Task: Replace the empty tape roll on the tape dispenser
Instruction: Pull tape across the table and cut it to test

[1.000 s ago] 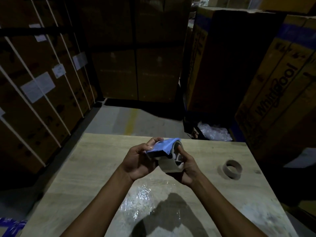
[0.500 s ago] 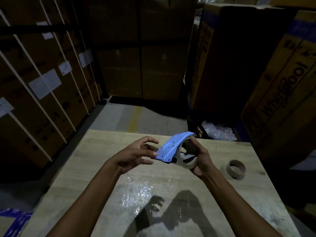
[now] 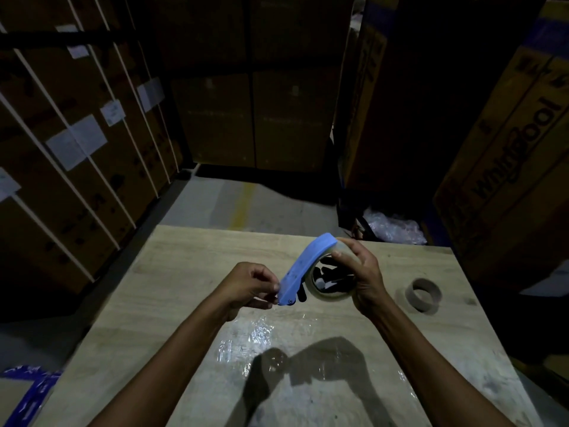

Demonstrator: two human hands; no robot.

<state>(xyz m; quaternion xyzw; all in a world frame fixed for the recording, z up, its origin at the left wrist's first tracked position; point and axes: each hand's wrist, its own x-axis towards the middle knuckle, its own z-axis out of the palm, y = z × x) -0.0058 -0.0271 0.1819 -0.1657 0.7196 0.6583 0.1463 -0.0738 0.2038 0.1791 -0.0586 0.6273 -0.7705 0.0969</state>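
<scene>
A blue tape dispenser (image 3: pixel 308 265) hangs in the air above the wooden table (image 3: pixel 184 272), with a clear tape roll (image 3: pixel 332 295) seated in it. My right hand (image 3: pixel 358 275) grips the roll and the dispenser's rounded top from the right. My left hand (image 3: pixel 254 286) pinches the dispenser's lower front tip with thumb and fingers. Whether a tape end sits between those fingertips cannot be told in the dim light. An empty brown cardboard core (image 3: pixel 422 294) lies on the table to the right, apart from both hands.
Clear plastic film (image 3: pixel 246 340) is stuck on the tabletop under my arms. Tall cardboard boxes (image 3: pixel 508 167) crowd the right side, strapped boxes (image 3: pixel 77 155) line the left, and a floor aisle (image 3: pixel 234 204) runs beyond the table's far edge.
My left hand's fingers, spread half a second ago, have closed into a pinch at the dispenser's front tip. My right hand has tilted the dispenser more upright and lifted it slightly.
</scene>
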